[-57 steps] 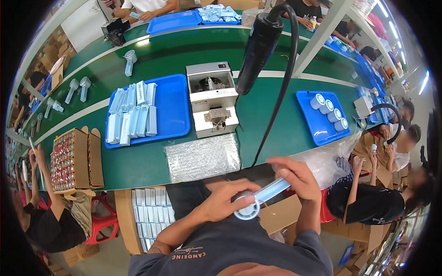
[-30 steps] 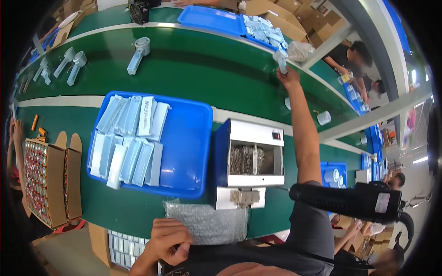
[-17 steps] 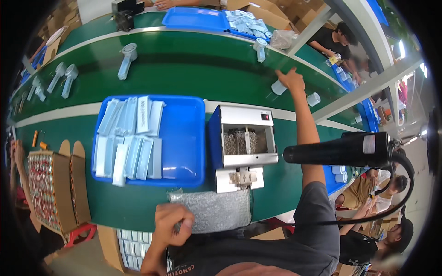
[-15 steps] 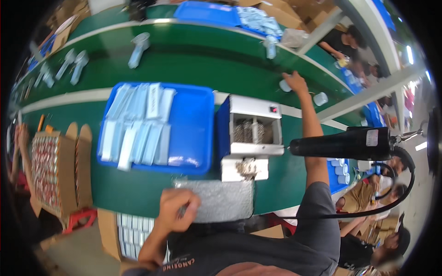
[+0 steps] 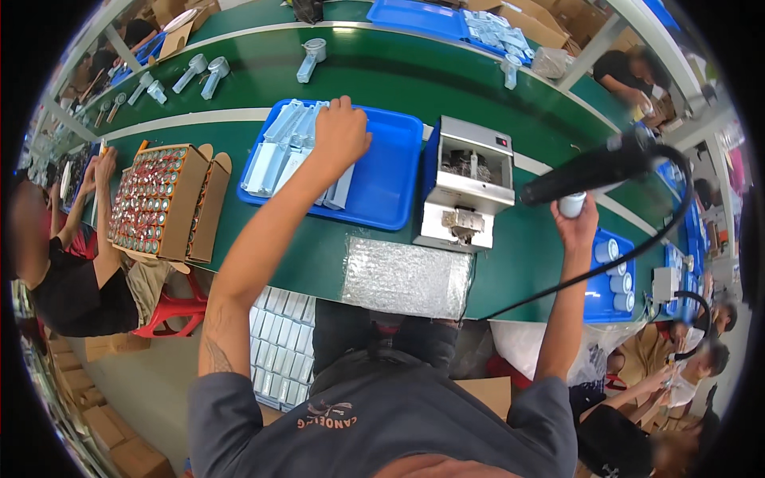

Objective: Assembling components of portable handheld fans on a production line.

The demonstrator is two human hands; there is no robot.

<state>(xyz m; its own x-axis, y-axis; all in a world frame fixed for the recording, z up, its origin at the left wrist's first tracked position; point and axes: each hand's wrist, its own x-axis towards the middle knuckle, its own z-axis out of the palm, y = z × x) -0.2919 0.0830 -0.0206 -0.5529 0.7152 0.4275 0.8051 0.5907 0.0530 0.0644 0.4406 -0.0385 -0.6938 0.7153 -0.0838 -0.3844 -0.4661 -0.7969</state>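
Observation:
My left hand point(image 5: 343, 131) is over a blue tray point(image 5: 392, 163), with its fingers curled down at the far edge of a pile of long, light blue plastic pieces point(image 5: 271, 169). Its fingertips are hidden, so whether a piece is in them does not show. At the right, below a black cylindrical tool point(image 5: 590, 170) hanging on a cable, my right hand point(image 5: 578, 227) is closed around a small pale blue cup point(image 5: 571, 205). Between my hands stands a metal box-shaped machine point(image 5: 470, 179) with an open top and a red switch.
Bubble wrap point(image 5: 408, 277) lies at the near table edge. A blue bin of pale cups point(image 5: 607, 252) stands right. Several cup-ended pieces point(image 5: 312, 60) lie on the green surface beyond. At left, a person sits by a carton of cylindrical parts point(image 5: 147, 203).
My left hand has gone from the near table edge out to the tray. My right hand has drawn back toward me with the cup. The whole view has shifted.

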